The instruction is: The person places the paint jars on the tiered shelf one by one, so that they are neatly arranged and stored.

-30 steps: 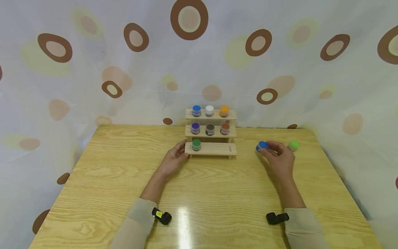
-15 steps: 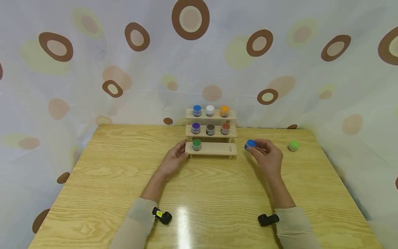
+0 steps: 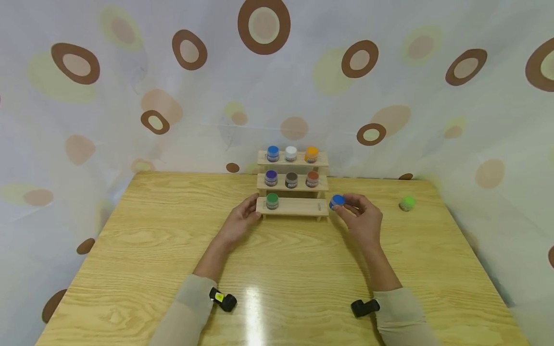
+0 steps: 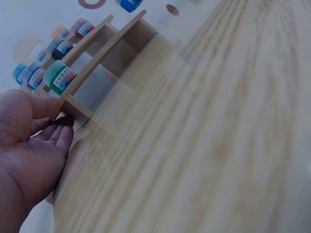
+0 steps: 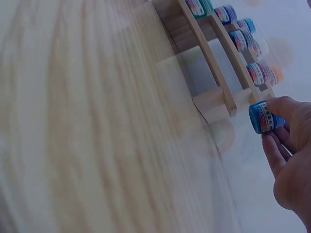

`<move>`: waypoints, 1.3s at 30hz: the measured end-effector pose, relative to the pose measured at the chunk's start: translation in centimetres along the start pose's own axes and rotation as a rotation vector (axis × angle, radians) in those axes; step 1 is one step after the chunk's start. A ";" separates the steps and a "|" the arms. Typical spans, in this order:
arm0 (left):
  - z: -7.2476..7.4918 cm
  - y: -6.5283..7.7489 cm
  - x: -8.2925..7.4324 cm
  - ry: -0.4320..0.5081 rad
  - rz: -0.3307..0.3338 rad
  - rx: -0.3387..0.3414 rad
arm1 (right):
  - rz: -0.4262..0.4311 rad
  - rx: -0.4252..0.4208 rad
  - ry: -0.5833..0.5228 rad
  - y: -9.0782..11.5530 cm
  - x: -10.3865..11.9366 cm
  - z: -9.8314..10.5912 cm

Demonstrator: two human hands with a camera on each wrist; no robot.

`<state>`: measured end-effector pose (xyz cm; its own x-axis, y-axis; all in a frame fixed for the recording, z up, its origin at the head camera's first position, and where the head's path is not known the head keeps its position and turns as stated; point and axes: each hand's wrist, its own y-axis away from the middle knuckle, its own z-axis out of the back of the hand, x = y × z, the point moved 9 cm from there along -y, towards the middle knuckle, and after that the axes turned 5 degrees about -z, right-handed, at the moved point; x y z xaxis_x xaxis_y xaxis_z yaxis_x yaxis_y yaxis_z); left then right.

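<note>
A small three-tier wooden rack (image 3: 298, 207) stands on the table near the wall. My left hand (image 3: 237, 223) holds the left end of its lowest shelf, thumb at the edge and fingers curled beneath in the left wrist view. Just right of that shelf, my right hand (image 3: 364, 222) pinches a blue paint jar (image 5: 263, 117) between thumb and fingers, lifted off the table. A green paint jar (image 3: 272, 201) sits at the left of the lowest shelf. Purple, black and reddish-brown jars (image 3: 312, 179) line the middle shelf; blue, white and orange jars (image 3: 311, 154) line the top one.
A light-green paint jar (image 3: 407, 203) stands alone on the wooden table (image 3: 303, 269), to the right of my right hand. Behind the table's back edge hangs a patterned cloth (image 3: 207, 96) with brown rings and pale spots.
My right hand has carried the blue paint jar leftward, from near the light-green jar to beside the rack's lowest shelf. The left hand has stayed at the rack's left end.
</note>
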<state>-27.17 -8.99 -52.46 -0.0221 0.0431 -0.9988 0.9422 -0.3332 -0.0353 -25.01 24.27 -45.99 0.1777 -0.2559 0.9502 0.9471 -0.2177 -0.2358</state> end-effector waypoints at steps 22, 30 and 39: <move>0.3 0.4 0.1 0.007 -0.007 0.000 | -0.021 0.084 -0.079 1.2 1.0 -5.7; 0.2 0.4 0.0 0.014 -0.008 0.009 | -0.049 0.097 -0.096 1.8 3.2 -6.8; -0.1 0.2 -0.2 0.011 -0.002 0.009 | -0.107 0.135 -0.110 2.2 3.8 -8.5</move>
<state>-26.96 -9.01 -52.26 -0.0203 0.0542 -0.9983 0.9390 -0.3419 -0.0376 -24.55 14.86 -44.62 0.0954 -0.1324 0.9866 0.9881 -0.1079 -0.1100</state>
